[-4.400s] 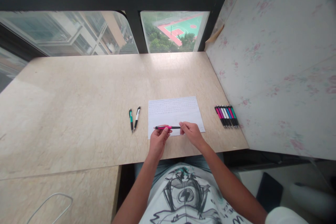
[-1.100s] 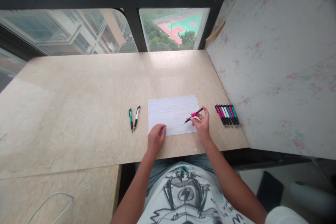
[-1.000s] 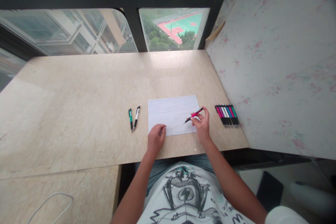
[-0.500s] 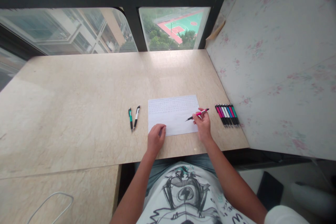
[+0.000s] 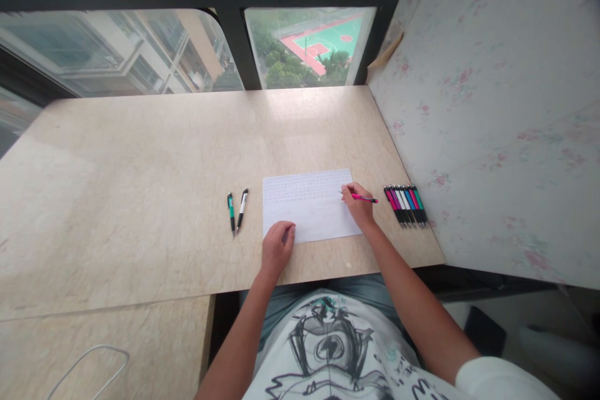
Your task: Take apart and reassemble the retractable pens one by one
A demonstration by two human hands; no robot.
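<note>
A white sheet of paper (image 5: 307,206) with lines of handwriting across its top lies near the front edge of the beige table (image 5: 140,169). My right hand (image 5: 359,205) is closed around a pink pen (image 5: 366,199), with its tip on the sheet's right side near the written lines. My left hand (image 5: 276,245) rests with curled fingers on the paper's lower left corner and pins it down.
Two pens, a green one (image 5: 230,212) and a white one (image 5: 242,208), lie left of the paper. A row of several pens (image 5: 405,204) sits to the right, by a flowered wall panel (image 5: 492,106). A white cable loop (image 5: 89,369) lies at the lower left. Windows run behind the table.
The pink pen went from both hands to my right hand alone. My right hand moved up the sheet and brought the pen tip to the written lines. My left hand settled on the paper's corner.
</note>
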